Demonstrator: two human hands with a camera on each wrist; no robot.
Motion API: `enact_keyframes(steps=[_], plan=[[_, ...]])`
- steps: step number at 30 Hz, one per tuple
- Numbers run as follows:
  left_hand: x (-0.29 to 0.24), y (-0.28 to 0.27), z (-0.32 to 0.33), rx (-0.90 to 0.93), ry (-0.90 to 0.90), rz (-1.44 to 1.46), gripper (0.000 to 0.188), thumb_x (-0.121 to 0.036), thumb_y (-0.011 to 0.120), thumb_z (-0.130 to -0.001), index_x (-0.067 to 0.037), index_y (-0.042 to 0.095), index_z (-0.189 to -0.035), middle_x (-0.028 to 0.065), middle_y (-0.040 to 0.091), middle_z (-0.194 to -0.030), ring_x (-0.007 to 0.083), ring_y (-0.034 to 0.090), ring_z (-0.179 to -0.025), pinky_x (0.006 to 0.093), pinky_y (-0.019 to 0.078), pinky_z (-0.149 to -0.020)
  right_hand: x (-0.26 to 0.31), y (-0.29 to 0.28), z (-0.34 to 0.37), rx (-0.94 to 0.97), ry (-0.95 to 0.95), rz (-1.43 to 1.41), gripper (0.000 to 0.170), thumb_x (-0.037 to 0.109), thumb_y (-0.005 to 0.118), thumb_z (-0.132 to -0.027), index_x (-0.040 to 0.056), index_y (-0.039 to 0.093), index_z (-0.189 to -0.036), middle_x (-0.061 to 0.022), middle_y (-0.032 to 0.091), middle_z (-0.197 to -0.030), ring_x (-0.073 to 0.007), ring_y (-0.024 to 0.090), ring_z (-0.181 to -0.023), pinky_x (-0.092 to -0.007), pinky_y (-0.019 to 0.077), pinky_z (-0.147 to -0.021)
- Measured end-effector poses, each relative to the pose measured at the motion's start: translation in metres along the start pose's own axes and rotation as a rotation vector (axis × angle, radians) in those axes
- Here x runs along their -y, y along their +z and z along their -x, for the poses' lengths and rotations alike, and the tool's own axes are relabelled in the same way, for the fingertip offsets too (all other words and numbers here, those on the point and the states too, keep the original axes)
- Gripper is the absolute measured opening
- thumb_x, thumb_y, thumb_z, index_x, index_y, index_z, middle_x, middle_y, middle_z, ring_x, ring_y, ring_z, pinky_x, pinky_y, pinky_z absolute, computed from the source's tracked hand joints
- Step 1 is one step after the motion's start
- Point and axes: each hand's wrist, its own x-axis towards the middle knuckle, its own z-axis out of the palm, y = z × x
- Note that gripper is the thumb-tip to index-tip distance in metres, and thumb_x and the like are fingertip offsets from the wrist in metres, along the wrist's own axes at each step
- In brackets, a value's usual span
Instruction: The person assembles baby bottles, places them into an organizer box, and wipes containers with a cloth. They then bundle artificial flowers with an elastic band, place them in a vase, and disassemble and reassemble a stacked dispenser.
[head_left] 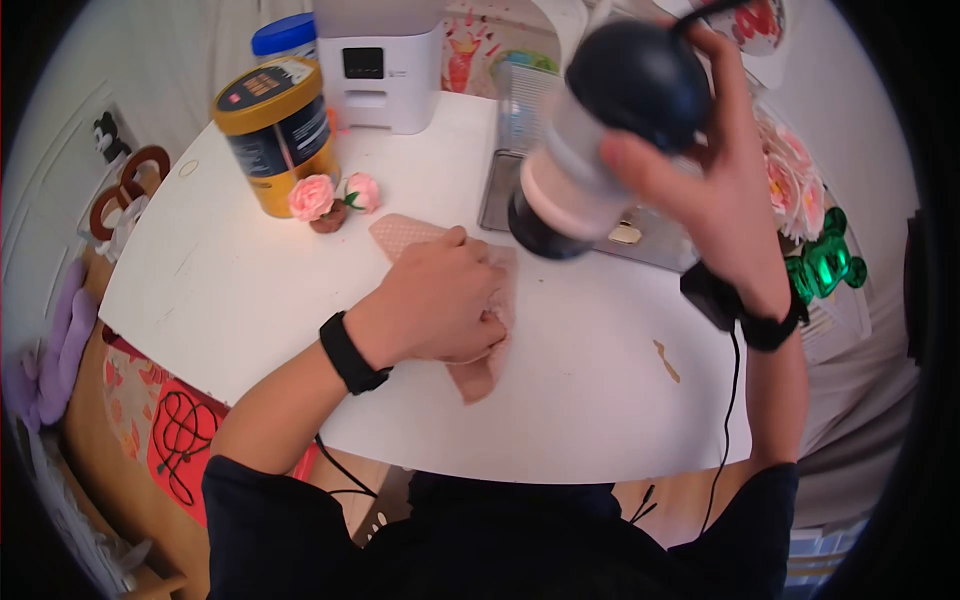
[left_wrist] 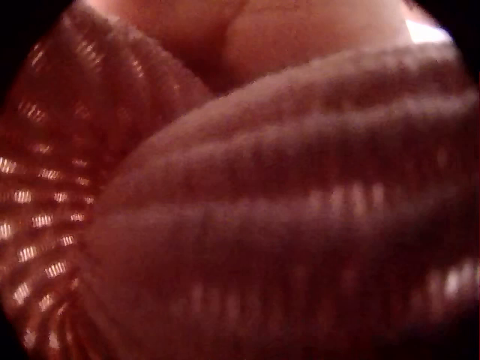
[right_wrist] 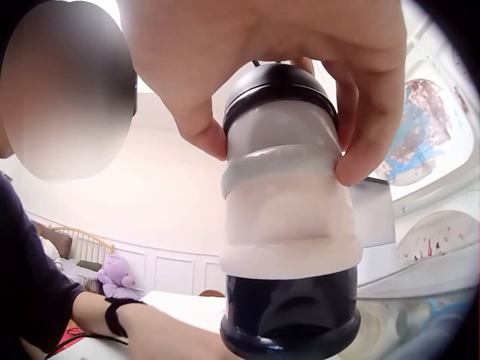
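In the head view my left hand (head_left: 435, 300) rests on the white table with curled fingers, gripping a pink ribbed cloth (head_left: 474, 380). The cloth's ends stick out behind and in front of the hand. Its bunched folds (left_wrist: 300, 172) fill the left wrist view right under the palm. Raised over the table's right side, my right hand (head_left: 735, 190) holds a translucent bottle (head_left: 575, 180) with a black domed lid and a black base. In the right wrist view, thumb and fingers wrap the upper part of the bottle (right_wrist: 289, 210), which stands nearly upright there.
A grey tray (head_left: 655, 248) lies behind the bottle. At the back left stand a yellow-lidded tub (head_left: 275, 140), a blue-lidded container (head_left: 284, 36) and a white appliance (head_left: 385, 70). Small pink flowers (head_left: 312, 198) sit before the tub. A green shiny ornament (head_left: 828, 258) is at the right.
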Motion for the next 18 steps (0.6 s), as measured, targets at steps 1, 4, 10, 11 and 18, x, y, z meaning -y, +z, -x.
enact_keyframes(steps=[1,4,10,11,18], plan=[[-0.001,0.000,0.000,0.039,-0.010,0.014,0.029,-0.028,0.073,-0.075,-0.004,0.076,-0.091,0.0156,0.073,-0.101,0.0359,0.067,-0.104,0.0445,0.0582,-0.087,0.034,0.013,-0.011,-0.007,0.042,-0.108,0.090,0.032,0.090,-0.081,-0.0012,0.040,-0.148,-0.0180,0.067,-0.128,-0.0279,0.070,-0.118,-0.0399,0.0550,-0.102],[0.001,0.002,-0.001,0.044,-0.006,0.005,0.030,-0.029,0.072,-0.076,-0.003,0.076,-0.090,0.0164,0.073,-0.100,0.0365,0.067,-0.105,0.0448,0.0585,-0.087,0.044,0.051,-0.039,-0.023,-0.141,0.264,0.083,0.031,0.085,-0.083,-0.0051,0.040,-0.142,-0.0240,0.065,-0.123,-0.0297,0.069,-0.114,-0.0373,0.0550,-0.099],[0.008,0.018,0.003,-0.089,0.023,0.028,0.031,-0.032,0.072,-0.076,-0.004,0.076,-0.089,0.0164,0.073,-0.099,0.0359,0.067,-0.104,0.0445,0.0592,-0.084,0.018,0.083,-0.118,0.312,0.041,0.059,0.097,0.035,0.087,-0.078,-0.0116,0.036,-0.146,-0.0287,0.067,-0.123,-0.0354,0.070,-0.118,-0.0386,0.0550,-0.101],[0.008,0.019,0.003,-0.093,0.028,0.020,0.032,-0.033,0.072,-0.076,-0.004,0.077,-0.090,0.0165,0.073,-0.098,0.0356,0.067,-0.103,0.0444,0.0594,-0.082,0.006,0.098,-0.126,0.304,0.058,0.133,0.102,0.035,0.088,-0.077,-0.0124,0.034,-0.148,-0.0293,0.067,-0.124,-0.0364,0.070,-0.119,-0.0394,0.0552,-0.101],[0.008,0.021,0.004,-0.099,0.034,0.030,0.034,-0.033,0.072,-0.075,-0.004,0.077,-0.092,0.0172,0.071,-0.096,0.0352,0.066,-0.100,0.0445,0.0592,-0.076,-0.070,0.148,-0.157,0.310,-0.027,0.435,0.123,0.051,0.091,-0.064,-0.0213,0.032,-0.144,-0.0336,0.069,-0.123,-0.0442,0.074,-0.113,-0.0401,0.0574,-0.101]])
